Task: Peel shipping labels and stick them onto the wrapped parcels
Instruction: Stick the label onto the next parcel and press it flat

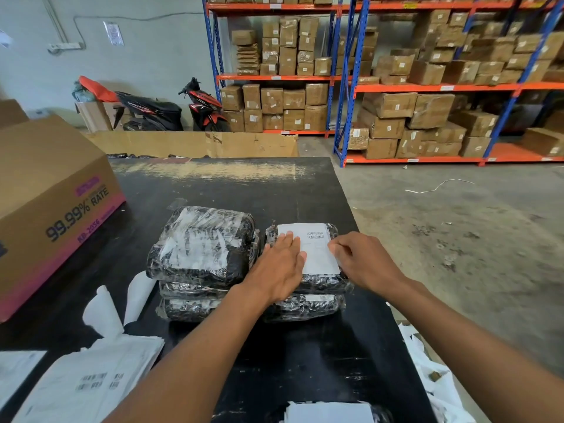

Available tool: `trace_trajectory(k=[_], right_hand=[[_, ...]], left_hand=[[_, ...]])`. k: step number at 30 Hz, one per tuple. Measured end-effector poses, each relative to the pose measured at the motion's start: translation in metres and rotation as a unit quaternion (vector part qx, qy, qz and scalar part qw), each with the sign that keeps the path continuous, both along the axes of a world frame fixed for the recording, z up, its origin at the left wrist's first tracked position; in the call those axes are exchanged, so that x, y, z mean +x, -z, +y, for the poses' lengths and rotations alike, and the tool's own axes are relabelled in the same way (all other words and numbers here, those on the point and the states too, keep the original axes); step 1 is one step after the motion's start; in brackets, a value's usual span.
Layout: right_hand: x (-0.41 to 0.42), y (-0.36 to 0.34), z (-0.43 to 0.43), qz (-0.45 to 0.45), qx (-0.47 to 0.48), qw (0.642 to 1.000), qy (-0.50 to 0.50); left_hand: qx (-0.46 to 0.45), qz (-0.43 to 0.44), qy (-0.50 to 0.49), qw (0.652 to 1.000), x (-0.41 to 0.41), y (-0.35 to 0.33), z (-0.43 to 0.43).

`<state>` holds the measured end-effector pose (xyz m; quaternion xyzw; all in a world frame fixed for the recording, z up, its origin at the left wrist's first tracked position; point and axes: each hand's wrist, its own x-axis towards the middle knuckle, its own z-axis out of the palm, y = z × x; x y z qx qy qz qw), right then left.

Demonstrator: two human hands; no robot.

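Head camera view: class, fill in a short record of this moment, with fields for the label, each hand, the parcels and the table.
label: white, on the top parcel of the right stack
left hand: flat on the label's left side
right hand: bent fingers at the label's right edge; grip unclear
parcels: two stacks, side by side
table: black, cardboard box at its left

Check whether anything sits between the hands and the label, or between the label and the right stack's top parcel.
Nothing visible does. The label already lies on the top parcel of the right stack. The left hand presses flat on its left side, and the right hand has its fingertips at the label's right edge.
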<state>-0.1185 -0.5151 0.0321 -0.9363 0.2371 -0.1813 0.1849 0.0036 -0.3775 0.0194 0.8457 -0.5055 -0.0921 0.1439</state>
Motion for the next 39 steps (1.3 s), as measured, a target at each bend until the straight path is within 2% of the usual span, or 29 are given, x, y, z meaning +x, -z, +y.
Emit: trace_trajectory(k=[5, 7, 9, 11, 14, 16, 19, 23, 27, 29, 33, 35, 39], right_hand=[[-0.007, 0.002, 0.001, -0.020, -0.037, 0.997, -0.060], [-0.010, 0.005, 0.007, 0.039, -0.051, 0.992, -0.113], [-0.018, 0.012, 0.008, 0.137, -0.084, 0.974, -0.159], [-0.033, 0.017, 0.000, 0.182, -0.139, 0.960, -0.159], [-0.042, 0.017, -0.007, 0.166, -0.190, 0.963, -0.095], [-0.033, 0.016, 0.008, 0.142, -0.196, 0.962, -0.125], [-0.037, 0.026, 0.016, 0.166, -0.191, 0.949, -0.188], [-0.063, 0.021, -0.004, 0.125, -0.229, 0.952, -0.164], [-0.032, 0.018, 0.022, 0.141, -0.188, 0.958, -0.165], [-0.044, 0.025, 0.019, 0.137, -0.195, 0.952, -0.191], [-0.074, 0.018, -0.004, 0.105, -0.201, 0.959, -0.170], [-0.060, 0.004, -0.002, 0.092, -0.159, 0.970, -0.158], [-0.015, -0.005, -0.003, 0.085, -0.147, 0.973, -0.159]], left_hand=[[-0.011, -0.021, 0.001, 1.000, -0.002, 0.007, 0.002], [-0.012, -0.026, 0.001, 1.000, -0.002, 0.007, 0.002], [-0.010, -0.027, 0.002, 1.000, -0.001, 0.007, 0.003], [-0.005, -0.027, 0.005, 1.000, -0.001, 0.007, 0.002], [-0.002, -0.024, 0.006, 1.000, -0.001, 0.009, 0.000], [-0.003, -0.024, 0.005, 1.000, 0.001, 0.008, 0.000], [0.002, -0.017, 0.011, 1.000, -0.001, 0.006, 0.002], [-0.002, -0.014, 0.008, 1.000, -0.002, 0.007, 0.001], [-0.012, -0.004, 0.006, 1.000, -0.001, 0.003, 0.004], [-0.016, 0.004, 0.010, 1.000, -0.003, 0.001, 0.007], [-0.031, 0.001, 0.001, 1.000, -0.004, 0.004, 0.007], [-0.033, -0.013, 0.002, 0.999, -0.002, 0.004, 0.006], [-0.047, -0.037, -0.002, 0.998, 0.000, 0.002, 0.003]])
